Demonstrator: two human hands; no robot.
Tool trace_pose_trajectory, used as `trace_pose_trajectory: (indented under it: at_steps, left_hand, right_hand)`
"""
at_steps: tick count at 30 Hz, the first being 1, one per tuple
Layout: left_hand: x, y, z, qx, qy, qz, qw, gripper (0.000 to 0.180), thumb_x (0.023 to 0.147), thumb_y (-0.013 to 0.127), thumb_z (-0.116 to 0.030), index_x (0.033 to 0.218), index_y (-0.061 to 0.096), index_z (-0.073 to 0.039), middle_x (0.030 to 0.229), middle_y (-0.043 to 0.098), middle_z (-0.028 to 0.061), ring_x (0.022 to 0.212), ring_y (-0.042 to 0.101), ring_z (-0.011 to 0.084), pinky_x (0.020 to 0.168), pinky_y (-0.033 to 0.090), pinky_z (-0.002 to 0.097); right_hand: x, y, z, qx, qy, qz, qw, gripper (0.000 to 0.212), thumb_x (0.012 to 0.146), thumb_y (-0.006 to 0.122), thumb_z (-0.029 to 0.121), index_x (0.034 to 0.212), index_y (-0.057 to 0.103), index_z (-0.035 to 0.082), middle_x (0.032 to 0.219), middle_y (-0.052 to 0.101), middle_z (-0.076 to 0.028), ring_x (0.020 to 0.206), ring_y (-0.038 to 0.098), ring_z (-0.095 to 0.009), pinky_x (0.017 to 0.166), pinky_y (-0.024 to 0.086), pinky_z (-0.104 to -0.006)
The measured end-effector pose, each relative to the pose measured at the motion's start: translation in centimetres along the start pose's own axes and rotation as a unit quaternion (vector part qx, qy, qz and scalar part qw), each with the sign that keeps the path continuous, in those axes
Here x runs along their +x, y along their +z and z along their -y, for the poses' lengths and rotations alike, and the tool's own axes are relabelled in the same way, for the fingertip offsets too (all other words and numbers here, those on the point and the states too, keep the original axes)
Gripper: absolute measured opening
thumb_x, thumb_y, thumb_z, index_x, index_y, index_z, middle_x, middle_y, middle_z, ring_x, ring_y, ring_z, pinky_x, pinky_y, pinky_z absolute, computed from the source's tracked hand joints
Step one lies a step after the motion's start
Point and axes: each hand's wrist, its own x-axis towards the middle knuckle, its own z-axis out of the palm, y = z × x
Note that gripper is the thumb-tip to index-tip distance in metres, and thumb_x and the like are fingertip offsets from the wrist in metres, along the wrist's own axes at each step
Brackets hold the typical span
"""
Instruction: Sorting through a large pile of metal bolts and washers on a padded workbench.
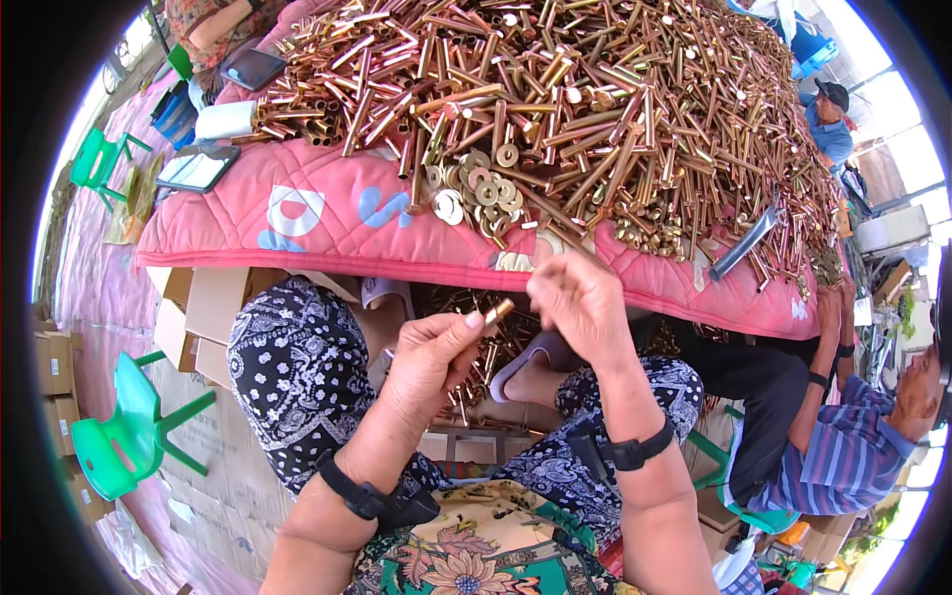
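Note:
My left hand (433,359) pinches a short gold-coloured metal sleeve (499,311) between thumb and fingers, just in front of the table edge. Close beside it, my right hand (583,305) has its fingers curled in toward the thumb; whether anything small is between them I cannot make out. Beyond both hands, a big heap of gold-coloured metal tubes and bolts (595,119) covers the pink quilted cloth (347,213). Flat washers (486,190) lie in a small pile at the heap's near edge, with small nuts (650,236) to their right.
A grey metal tool or strip (744,243) lies at the right of the cloth. Two phones (198,167) rest at the left. More metal parts lie below, between my knees. Cardboard boxes (233,302) and a green chair (134,426) stand left. A person in a striped shirt (843,451) works at right.

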Motion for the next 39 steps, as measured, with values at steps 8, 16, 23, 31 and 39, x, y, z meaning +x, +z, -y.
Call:
trace_pose_trajectory:
  at_steps: [8, 16, 23, 31, 39]
  left_hand:
    - [1.1, 0.2, 0.4, -0.028, 0.013, -0.101, 0.994, 0.025, 0.088, 0.06, -0.023, 0.08, 0.063, 0.001, 0.05, 0.041, -0.0042, 0.039, 0.032, 0.0042, 0.034, 0.02, 0.0193]
    - [1.1, 0.1, 0.5, -0.013, 0.036, -0.098, 0.994, 0.024, 0.085, 0.064, -0.023, 0.08, 0.064, 0.001, 0.049, 0.044, -0.003, 0.036, 0.031, 0.0034, 0.032, 0.02, 0.0188]
    - [1.2, 1.0, 1.7, 0.028, -0.002, -0.01, 1.0, 0.026, 0.085, 0.065, -0.023, 0.081, 0.065, 0.002, 0.051, 0.045, -0.0029, 0.039, 0.033, 0.0033, 0.033, 0.022, 0.018]
    - [0.8, 1.9, 1.6, 0.023, -0.016, 0.027, 0.999, 0.018, 0.083, 0.062, -0.014, 0.078, 0.064, 0.002, 0.056, 0.053, 0.002, 0.04, 0.038, 0.0053, 0.034, 0.026, 0.0187]
    - [0.3, 2.6, 1.4, 0.095, -0.052, 0.062, 0.992, 0.019, 0.082, 0.063, -0.016, 0.081, 0.067, 0.003, 0.049, 0.047, -0.0013, 0.038, 0.035, 0.0046, 0.036, 0.023, 0.0187]
  right_hand:
    - [4.0, 1.7, -1.8, -0.217, -0.18, -0.165, 0.945, 0.014, 0.073, 0.063, -0.003, 0.083, 0.055, 0.003, 0.07, 0.058, -0.009, 0.058, 0.06, -0.021, 0.052, 0.046, -0.0273]
    - [1.0, -4.2, -4.0, -0.251, -0.197, -0.329, 0.889, 0.008, 0.076, 0.063, -0.002, 0.082, 0.061, 0.003, 0.07, 0.06, -0.008, 0.056, 0.057, -0.015, 0.055, 0.046, -0.0248]
    - [1.6, -8.8, -5.5, -0.345, -0.11, -0.331, 0.872, 0.01, 0.072, 0.069, 0.006, 0.08, 0.062, 0.005, 0.073, 0.063, -0.011, 0.058, 0.061, -0.022, 0.054, 0.048, -0.0302]
    - [-1.9, -7.1, -3.6, -0.081, -0.009, -0.256, 0.963, 0.006, 0.082, 0.057, -0.004, 0.086, 0.057, 0.0, 0.073, 0.061, -0.002, 0.063, 0.058, -0.007, 0.054, 0.046, -0.0211]
    - [-5.3, -2.8, -1.1, 0.068, -0.041, -0.022, 0.997, 0.032, 0.08, 0.059, -0.009, 0.108, 0.047, -0.001, 0.094, 0.062, -0.006, 0.085, 0.06, -0.01, 0.074, 0.051, -0.0232]
